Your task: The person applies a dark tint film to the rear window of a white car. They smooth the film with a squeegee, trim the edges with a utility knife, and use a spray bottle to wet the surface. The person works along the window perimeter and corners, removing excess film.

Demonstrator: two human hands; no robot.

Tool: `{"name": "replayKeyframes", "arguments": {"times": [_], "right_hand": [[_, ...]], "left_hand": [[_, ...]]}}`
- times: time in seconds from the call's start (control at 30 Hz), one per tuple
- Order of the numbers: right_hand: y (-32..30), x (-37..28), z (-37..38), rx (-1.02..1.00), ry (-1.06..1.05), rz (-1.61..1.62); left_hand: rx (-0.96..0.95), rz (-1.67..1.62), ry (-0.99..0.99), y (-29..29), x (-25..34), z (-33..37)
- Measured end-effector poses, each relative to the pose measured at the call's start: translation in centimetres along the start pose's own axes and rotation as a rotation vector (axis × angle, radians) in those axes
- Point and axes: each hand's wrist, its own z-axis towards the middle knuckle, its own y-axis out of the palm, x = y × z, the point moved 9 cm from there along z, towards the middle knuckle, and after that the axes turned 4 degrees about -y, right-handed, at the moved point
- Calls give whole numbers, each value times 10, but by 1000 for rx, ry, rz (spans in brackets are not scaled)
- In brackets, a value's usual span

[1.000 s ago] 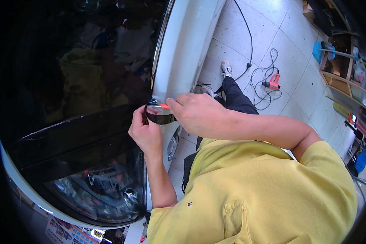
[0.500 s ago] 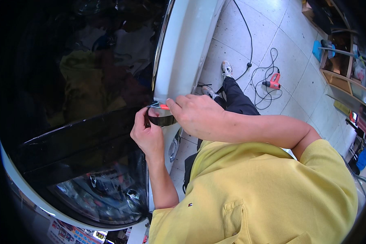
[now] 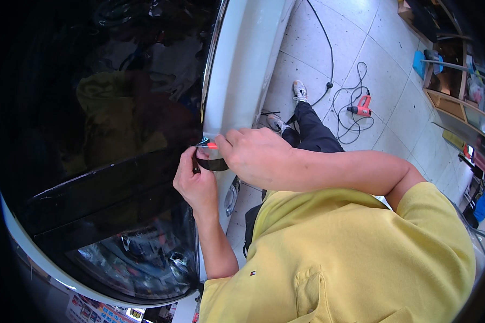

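My right hand is closed around a small red-handled knife. Its thin blade reaches the lower edge of the dark car window, right beside my left fingertips. Between thumb and fingers my left hand pinches a strip of dark film. The strip curls away from the glass and runs under my right hand, which hides its far end. Below the window edge lies the white car door. Most of the knife handle is covered by my fingers.
A red heat gun lies on the tiled floor with its black cord looped around it. Another black cable crosses the tiles by my feet. Wooden shelving with assorted items stands at the right. A chrome trim strip borders the glass.
The knife and both hands have shifted slightly down along the window edge. Both grips stay the same.
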Motion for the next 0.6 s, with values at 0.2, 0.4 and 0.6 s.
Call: {"name": "replayKeyframes", "arguments": {"times": [0.2,0.4,0.6], "right_hand": [[1,-2,-2,19,-5,-53],[2,0,-1,24,8,-43],[1,2,0,39,9,-24]], "left_hand": [[2,-13,10,0,-1,-1],[2,7,10,0,0,0],[-7,-8,0,1,-1,0]]}}
